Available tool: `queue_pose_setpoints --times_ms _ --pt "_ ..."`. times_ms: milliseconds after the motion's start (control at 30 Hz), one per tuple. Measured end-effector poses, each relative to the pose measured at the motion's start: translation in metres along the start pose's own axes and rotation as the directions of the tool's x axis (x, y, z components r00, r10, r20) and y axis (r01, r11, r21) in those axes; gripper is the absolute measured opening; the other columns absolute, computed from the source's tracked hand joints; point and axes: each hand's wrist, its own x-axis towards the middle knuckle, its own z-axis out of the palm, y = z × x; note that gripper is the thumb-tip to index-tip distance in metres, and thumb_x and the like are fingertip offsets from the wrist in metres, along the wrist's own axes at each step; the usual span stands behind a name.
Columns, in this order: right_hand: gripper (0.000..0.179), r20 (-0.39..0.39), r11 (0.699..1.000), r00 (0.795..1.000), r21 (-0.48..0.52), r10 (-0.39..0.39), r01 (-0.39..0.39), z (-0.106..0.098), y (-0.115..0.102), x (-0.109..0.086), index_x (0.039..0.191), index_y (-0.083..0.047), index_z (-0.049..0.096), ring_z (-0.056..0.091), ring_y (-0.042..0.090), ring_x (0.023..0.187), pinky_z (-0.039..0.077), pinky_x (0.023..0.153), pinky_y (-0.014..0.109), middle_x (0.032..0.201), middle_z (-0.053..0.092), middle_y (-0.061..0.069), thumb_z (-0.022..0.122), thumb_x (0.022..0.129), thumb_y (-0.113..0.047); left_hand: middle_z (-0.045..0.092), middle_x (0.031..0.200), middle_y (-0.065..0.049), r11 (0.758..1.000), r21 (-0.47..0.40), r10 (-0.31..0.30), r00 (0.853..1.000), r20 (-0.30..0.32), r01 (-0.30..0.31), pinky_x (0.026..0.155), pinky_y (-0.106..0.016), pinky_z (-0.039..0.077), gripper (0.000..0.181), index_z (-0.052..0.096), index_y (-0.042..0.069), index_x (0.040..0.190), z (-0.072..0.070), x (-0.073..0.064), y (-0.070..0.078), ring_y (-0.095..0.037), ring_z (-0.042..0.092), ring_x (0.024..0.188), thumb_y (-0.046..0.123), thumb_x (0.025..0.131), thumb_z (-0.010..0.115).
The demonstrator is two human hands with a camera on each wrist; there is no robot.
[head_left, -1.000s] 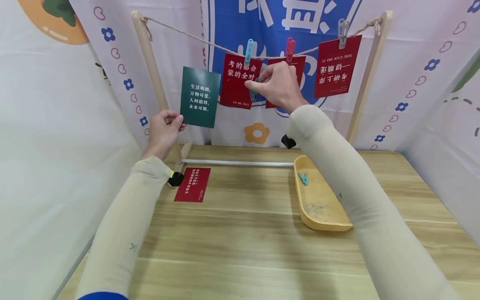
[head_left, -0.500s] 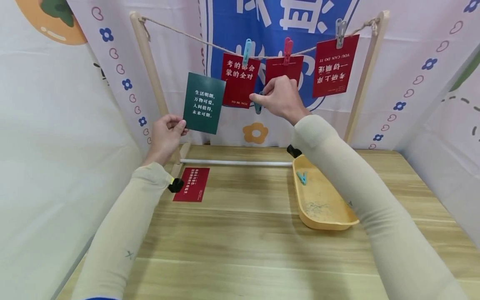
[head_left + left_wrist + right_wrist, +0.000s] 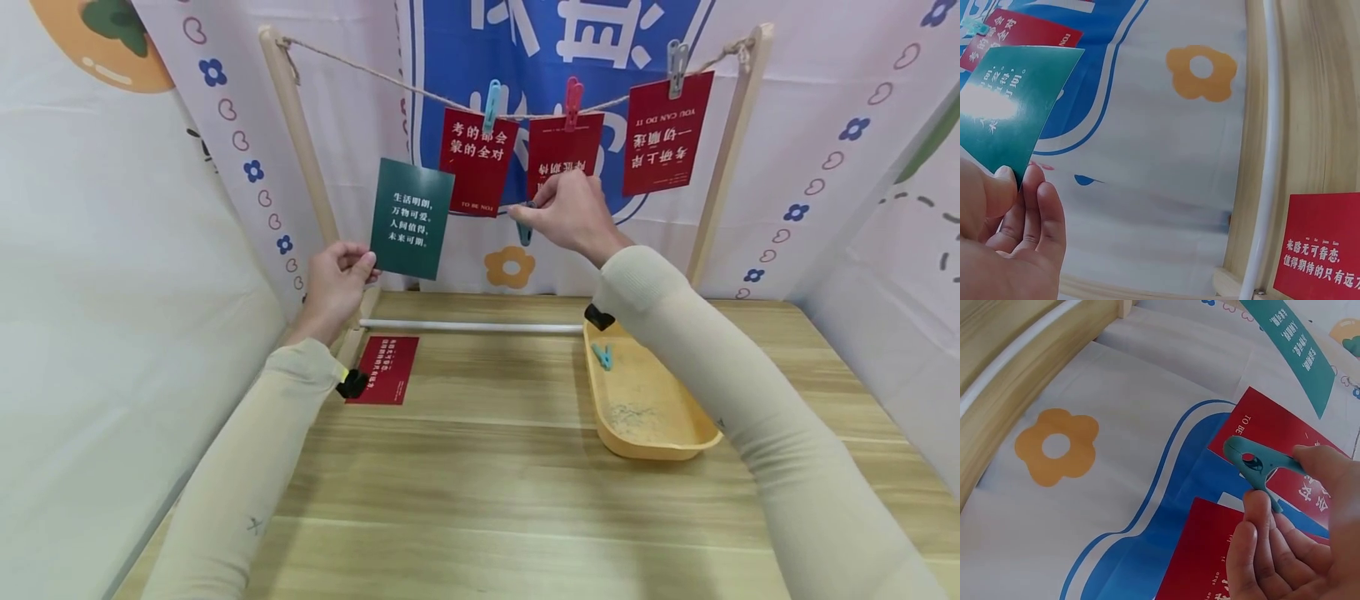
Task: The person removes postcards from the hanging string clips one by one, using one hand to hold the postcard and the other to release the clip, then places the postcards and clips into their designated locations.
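Note:
My left hand [image 3: 335, 287] pinches a green card [image 3: 412, 218] by its lower left corner, thumb in front, below the left part of the rope. White printed text faces me on it. In my right hand [image 3: 573, 215] a teal clothespin [image 3: 1260, 461] is pinched by its handles between thumb and fingers. That hand stands in front of the lower part of the middle red card [image 3: 564, 150] and hides some of it. Red cards hang from the rope [image 3: 360, 63] by a light blue clothespin [image 3: 491, 105], a pink clothespin [image 3: 573, 103] and a grey clothespin [image 3: 677, 68].
Wooden posts [image 3: 302, 133] hold the rope at both ends, joined low down by a white bar [image 3: 472, 326]. Another red card [image 3: 386, 371] lies on the table at the left. A yellow tray [image 3: 651, 452] on the right contains a blue clothespin [image 3: 602, 357].
Both hands have come down a little, the green card and the teal clothespin with them. The right hand has also shifted slightly right, uncovering more of the middle red card.

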Motion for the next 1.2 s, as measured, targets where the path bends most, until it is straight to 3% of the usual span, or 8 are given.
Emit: queue_pose_setpoints --times_ms 400,733,1200 --pt "0.042 0.03 1.0 0.999 -0.004 0.031 -0.031 -0.002 0.017 -0.014 0.108 -0.007 0.08 0.065 0.022 0.106 0.062 0.081 0.035 0.121 0.077 0.009 0.078 0.094 -0.047 0.065 0.124 -0.013 1.0 0.003 -0.011 0.999 0.035 0.011 0.11 -0.038 0.055 0.03 0.057 0.002 0.136 -0.003 -0.013 -0.006 -0.017 0.067 0.108 0.02 0.112 0.053" --pt "0.038 0.057 0.999 0.998 -0.031 0.026 -0.024 -0.003 0.031 -0.025 0.093 -0.007 0.079 0.061 0.025 0.083 0.049 0.063 0.03 0.087 0.076 0.014 0.077 0.096 -0.044 0.066 0.123 -0.012 0.999 0.028 -0.024 0.998 0.056 0.022 0.096 -0.022 0.058 0.033 0.057 0.002 0.136 -0.005 -0.023 -0.013 -0.011 0.066 0.102 0.023 0.112 0.053" --pt "0.037 0.078 0.996 0.994 -0.06 0.077 -0.072 -0.008 0.048 -0.039 0.092 -0.009 0.077 0.059 0.025 0.075 0.046 0.062 0.028 0.08 0.071 0.012 0.079 0.094 -0.045 0.067 0.12 -0.014 1.0 0.013 -0.019 0.998 0.065 0.018 0.088 -0.016 0.059 0.03 0.058 -0.001 0.134 -0.006 -0.031 -0.022 -0.007 0.068 0.095 0.015 0.11 0.056"
